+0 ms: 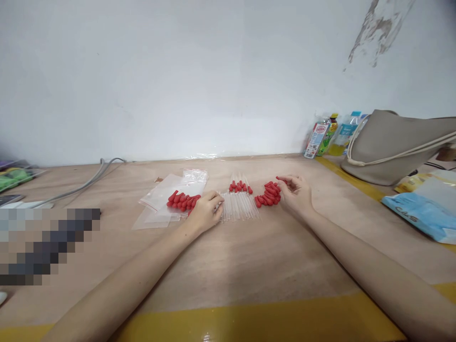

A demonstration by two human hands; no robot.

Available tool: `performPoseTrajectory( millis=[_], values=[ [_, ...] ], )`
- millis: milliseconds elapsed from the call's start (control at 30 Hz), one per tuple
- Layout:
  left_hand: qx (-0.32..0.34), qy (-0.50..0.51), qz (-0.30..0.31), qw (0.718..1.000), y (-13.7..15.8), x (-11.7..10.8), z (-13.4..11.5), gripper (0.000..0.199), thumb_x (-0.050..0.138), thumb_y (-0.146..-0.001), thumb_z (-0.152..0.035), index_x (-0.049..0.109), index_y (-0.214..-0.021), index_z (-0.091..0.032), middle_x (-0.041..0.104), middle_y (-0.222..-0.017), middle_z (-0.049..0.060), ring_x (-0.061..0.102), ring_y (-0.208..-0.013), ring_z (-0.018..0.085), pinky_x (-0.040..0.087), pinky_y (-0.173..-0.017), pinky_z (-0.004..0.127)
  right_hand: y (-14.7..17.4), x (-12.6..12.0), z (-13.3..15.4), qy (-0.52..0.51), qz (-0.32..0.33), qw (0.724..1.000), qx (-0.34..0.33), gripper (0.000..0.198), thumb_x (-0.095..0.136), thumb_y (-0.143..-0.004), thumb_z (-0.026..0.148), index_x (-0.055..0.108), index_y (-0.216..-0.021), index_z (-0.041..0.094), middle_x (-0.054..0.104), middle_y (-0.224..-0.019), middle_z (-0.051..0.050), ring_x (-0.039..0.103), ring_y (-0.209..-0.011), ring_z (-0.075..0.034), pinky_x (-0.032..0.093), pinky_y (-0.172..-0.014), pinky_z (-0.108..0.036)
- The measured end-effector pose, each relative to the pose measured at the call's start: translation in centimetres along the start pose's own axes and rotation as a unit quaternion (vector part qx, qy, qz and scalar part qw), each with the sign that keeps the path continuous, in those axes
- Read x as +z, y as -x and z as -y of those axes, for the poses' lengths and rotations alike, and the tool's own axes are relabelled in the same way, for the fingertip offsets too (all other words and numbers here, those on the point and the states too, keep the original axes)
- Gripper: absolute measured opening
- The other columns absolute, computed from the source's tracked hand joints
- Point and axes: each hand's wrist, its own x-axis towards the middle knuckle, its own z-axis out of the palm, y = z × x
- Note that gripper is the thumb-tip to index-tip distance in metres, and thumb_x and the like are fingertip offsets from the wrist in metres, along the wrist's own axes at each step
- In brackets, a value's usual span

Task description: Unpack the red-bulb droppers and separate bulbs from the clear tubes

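My left hand (208,209) rests at the left edge of a row of clear thin glass tubes (238,206), its fingers curled together. Whatever they pinch, if anything, is too small to make out. At the right, my right hand (296,194) pinches a small red rubber bulb (277,178) at its fingertips, just above a pile of red rubber bulbs (270,194). Behind the tube row lie several droppers (240,185), red bulbs fitted on clear tubes. Another heap of red bulbs (181,201) sits left of my left hand, partly hidden by it.
Under the left heap are clear plastic bags (153,202). A grey cable (92,180) runs along the left. To the right stand a carton (316,140), bottles (345,135) and a grey bag (395,140), with a blue tissue pack (416,216) nearer. Yellow tape (249,318) lines the front edge.
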Motion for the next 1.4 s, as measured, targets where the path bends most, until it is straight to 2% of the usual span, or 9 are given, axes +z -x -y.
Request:
performPoseTrajectory(
  millis=[267, 500, 733, 800, 900, 1000, 1100, 1267, 1400],
  values=[
    [0.037, 0.010, 0.006, 0.999, 1.1, -0.6, -1.1, 0.025, 0.057, -0.075, -0.029, 0.060, -0.095, -0.014, 0.055, -0.090, 0.008, 0.052, -0.081, 0.018, 0.047, -0.073, 0.032, -0.5, -0.3, -1.3, 0.088, 0.052, 0.995, 0.020, 0.026, 0.056, -0.072, 0.038, 0.065, -0.087, 0.018, 0.066, -0.087, -0.006, 0.059, -0.076, -0.018, 0.046, -0.065, -0.031],
    [0.007, 0.005, -0.031, 0.999, 3.0, -1.8, -0.5, 0.015, 0.053, -0.079, -0.023, 0.061, -0.091, -0.016, 0.054, -0.092, 0.007, 0.049, -0.086, 0.019, 0.044, -0.077, 0.036, -0.7, -0.5, -1.1, 0.147, 0.106, 0.983, 0.025, 0.025, 0.056, -0.072, 0.044, 0.068, -0.077, 0.023, 0.068, -0.078, -0.002, 0.059, -0.078, -0.019, 0.043, -0.073, -0.033],
    [-0.027, 0.016, -0.026, 0.999, 2.9, -1.6, -0.2, 0.016, 0.049, -0.082, -0.022, 0.062, -0.090, -0.018, 0.053, -0.095, 0.007, 0.049, -0.091, 0.018, 0.043, -0.081, 0.036, -1.5, -1.1, -0.7, 0.174, -0.007, 0.985, 0.005, 0.032, 0.047, -0.077, 0.046, 0.065, -0.073, 0.019, 0.066, -0.078, -0.005, 0.056, -0.076, -0.019, 0.038, -0.070, -0.032],
    [-0.024, 0.014, -0.026, 0.999, 2.9, -1.5, -0.3, 0.016, 0.049, -0.082, -0.022, 0.062, -0.091, -0.018, 0.053, -0.095, 0.007, 0.049, -0.091, 0.018, 0.043, -0.080, 0.035, -2.4, -0.9, 0.3, 0.209, 0.006, 0.978, -0.018, 0.030, 0.046, -0.078, 0.042, 0.064, -0.070, 0.019, 0.065, -0.077, -0.005, 0.055, -0.077, -0.019, 0.037, -0.073, -0.032],
    [-0.020, 0.011, -0.024, 0.999, 2.9, -1.6, -0.3, 0.015, 0.049, -0.083, -0.022, 0.062, -0.090, -0.018, 0.053, -0.097, 0.007, 0.048, -0.091, 0.019, 0.043, -0.080, 0.035, -3.9, 0.5, 2.7, 0.288, 0.117, 0.950, -0.029, 0.025, 0.048, -0.075, 0.039, 0.065, -0.072, 0.020, 0.065, -0.078, -0.004, 0.055, -0.080, -0.020, 0.033, -0.078, -0.035],
    [-0.016, 0.007, -0.021, 1.000, 3.0, -1.6, -0.2, 0.015, 0.050, -0.082, -0.022, 0.062, -0.089, -0.018, 0.052, -0.098, 0.007, 0.048, -0.093, 0.019, 0.043, -0.081, 0.036, -4.9, 2.9, 5.1, 0.375, 0.281, 0.883, -0.007, 0.025, 0.051, -0.071, 0.041, 0.066, -0.068, 0.021, 0.065, -0.076, -0.006, 0.054, -0.084, -0.023, 0.029, -0.082, -0.041],
    [-0.016, 0.000, -0.017, 1.000, 3.1, -1.6, -0.1, 0.014, 0.050, -0.082, -0.022, 0.062, -0.088, -0.018, 0.052, -0.099, 0.007, 0.047, -0.095, 0.020, 0.042, -0.082, 0.036, -5.3, 5.4, 6.3, 0.417, 0.404, 0.810, 0.087, 0.021, 0.058, -0.065, 0.039, 0.065, -0.061, 0.020, 0.063, -0.067, -0.005, 0.055, -0.078, -0.023, 0.029, -0.082, -0.042],
    [-0.013, -0.006, -0.005, 1.000, 3.1, -1.6, 0.0, 0.014, 0.050, -0.082, -0.022, 0.063, -0.088, -0.019, 0.051, -0.103, 0.008, 0.046, -0.097, 0.021, 0.043, -0.082, 0.037, -5.4, 7.6, 5.8, 0.426, 0.443, 0.774, 0.151, 0.013, 0.066, -0.060, 0.030, 0.061, -0.054, 0.019, 0.058, -0.055, -0.004, 0.056, -0.066, -0.021, 0.037, -0.071, -0.038],
    [-0.014, -0.009, -0.006, 1.000, 3.1, -1.6, 0.0, 0.016, 0.051, -0.081, -0.022, 0.061, -0.092, -0.019, 0.051, -0.103, 0.008, 0.047, -0.097, 0.021, 0.043, -0.083, 0.037, -5.8, 8.2, 5.7, 0.429, 0.439, 0.773, 0.163, 0.008, 0.068, -0.056, 0.021, 0.061, -0.057, 0.019, 0.058, -0.055, -0.003, 0.057, -0.066, -0.021, 0.038, -0.067, -0.034]
  ],
)
